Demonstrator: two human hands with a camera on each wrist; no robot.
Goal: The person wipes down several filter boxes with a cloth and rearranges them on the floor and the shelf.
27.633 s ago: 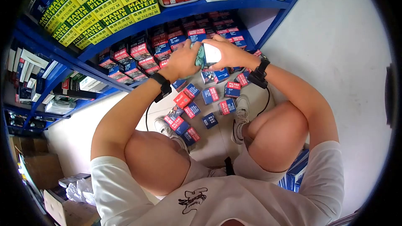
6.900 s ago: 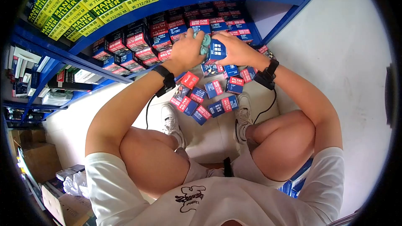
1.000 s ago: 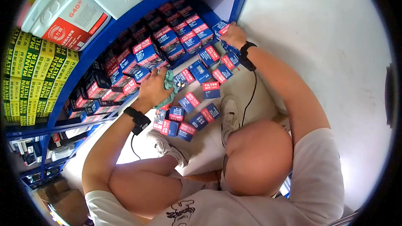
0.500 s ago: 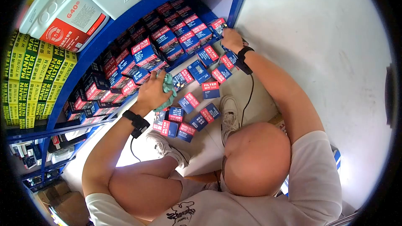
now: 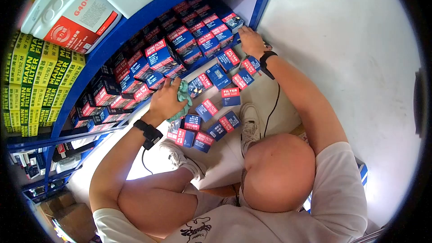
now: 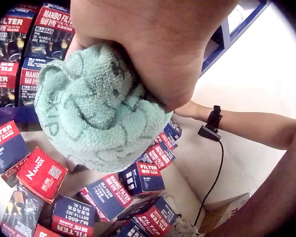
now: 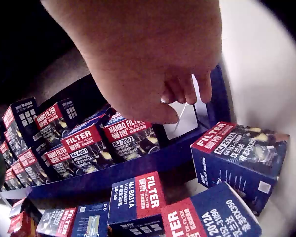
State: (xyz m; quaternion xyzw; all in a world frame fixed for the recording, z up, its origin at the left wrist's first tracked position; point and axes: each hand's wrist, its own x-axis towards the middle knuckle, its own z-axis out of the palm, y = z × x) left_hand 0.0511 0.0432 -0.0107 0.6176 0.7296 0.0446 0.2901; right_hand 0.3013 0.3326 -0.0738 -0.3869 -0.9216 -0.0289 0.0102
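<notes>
My left hand grips a bunched mint-green towel, printed with dark letters and drawings, in front of the lower shelf. Part of the fingers is hidden behind the towel in the left wrist view. My right hand is at the shelf's right end with nothing in its grasp, fingers loosely bent. Its thumb lies close to a red-and-blue oil filter box at the end of the front row. In the right wrist view, a filter box marked MJ-2002 stands just below the thumb.
Several filter boxes are scattered on the floor between the shelf and my shoes. More stand in stacked rows on the lower shelf. Above are a white G40 jug and yellow-green filter boxes. A white wall bounds the right.
A second ago my right hand held a filter box at the shelf's right end; now the box sits in the front row and the hand is off it. The left hand keeps the towel.
</notes>
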